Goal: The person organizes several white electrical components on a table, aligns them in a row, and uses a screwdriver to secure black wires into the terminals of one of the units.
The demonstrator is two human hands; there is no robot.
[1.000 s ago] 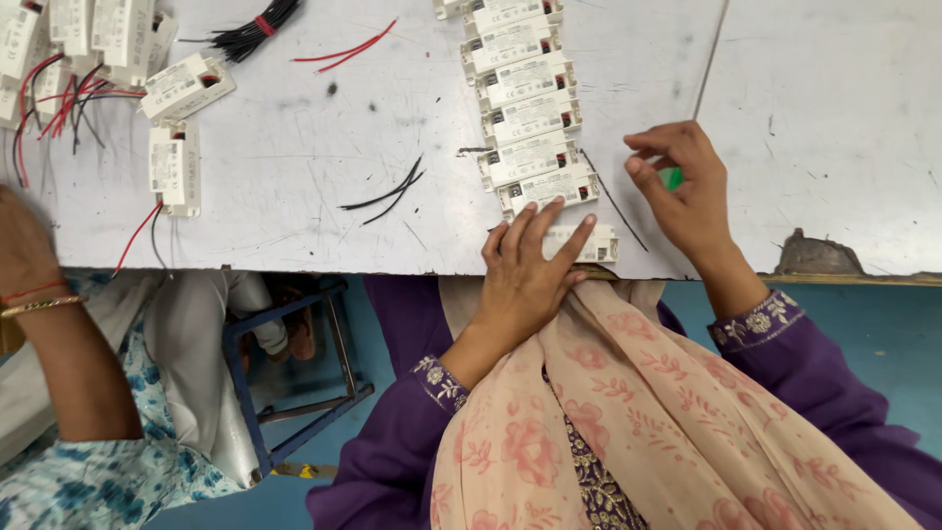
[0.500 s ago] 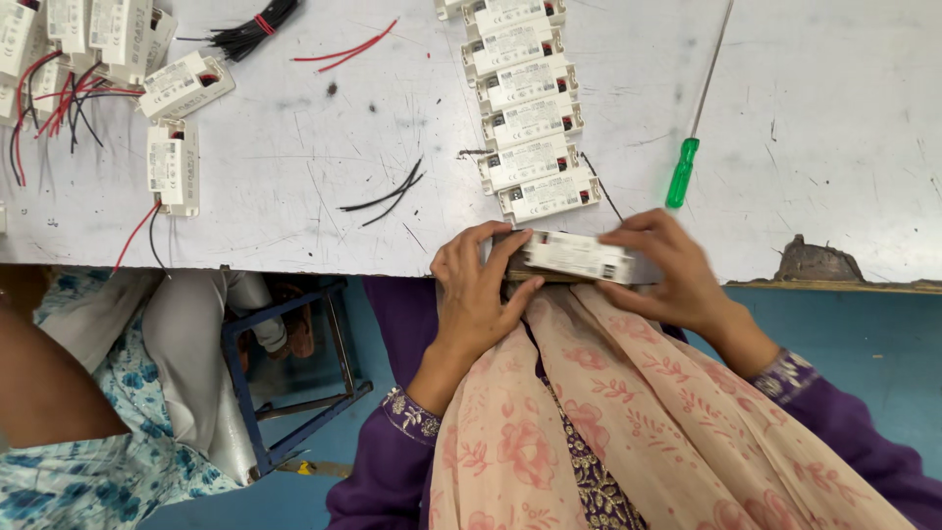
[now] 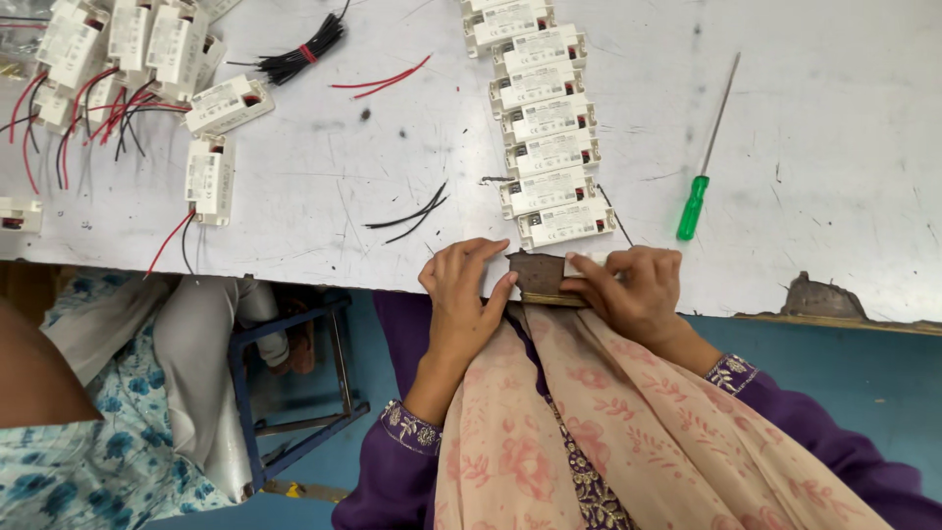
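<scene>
Both hands [image 3: 549, 294] at table edge [image 3: 324, 277]

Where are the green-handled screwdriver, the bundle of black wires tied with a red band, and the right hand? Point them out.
green-handled screwdriver [image 3: 693, 206]: head view, on the green handle.
bundle of black wires tied with a red band [image 3: 304, 54]: head view, beside the red band.
right hand [image 3: 633, 290]: head view, back of hand.

Purple sleeves trimmed with embroidered floral cuffs, peach scarf printed with pink flowers draped down the front, left hand [image 3: 461, 294] and right hand [image 3: 633, 290] bare
</scene>
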